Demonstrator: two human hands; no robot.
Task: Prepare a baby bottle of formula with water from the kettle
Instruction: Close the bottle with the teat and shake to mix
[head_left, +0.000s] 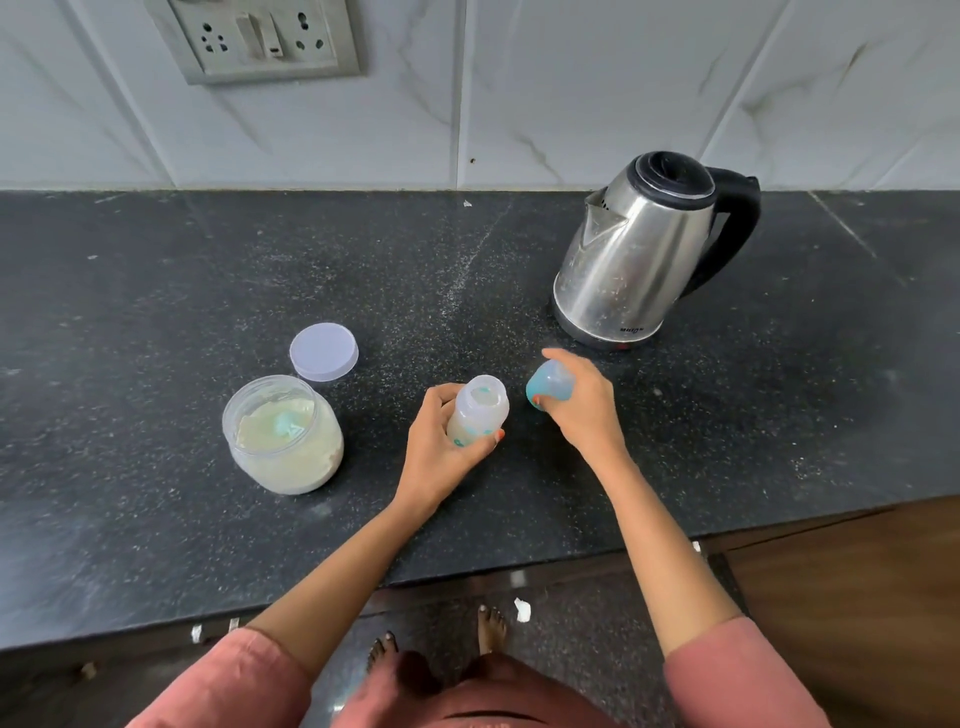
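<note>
A clear baby bottle (480, 410) with teal markings stands uncapped on the black counter (156, 291), and my left hand (441, 447) grips its body. Whitish content shows in its lower part. Just to the right, my right hand (582, 405) holds the bottle's teal cap (548, 389), a short way from the bottle's mouth. A steel kettle (639, 254) with a black lid and handle stands behind my right hand, spout facing left. To the left stands an open jar of formula powder (283, 436) with a teal scoop (285, 423) inside.
The jar's pale lid (324, 352) lies flat on the counter behind the jar. A wall socket panel (260, 39) sits on the tiled wall at the back. The counter's front edge runs near my body, with the floor and my feet below.
</note>
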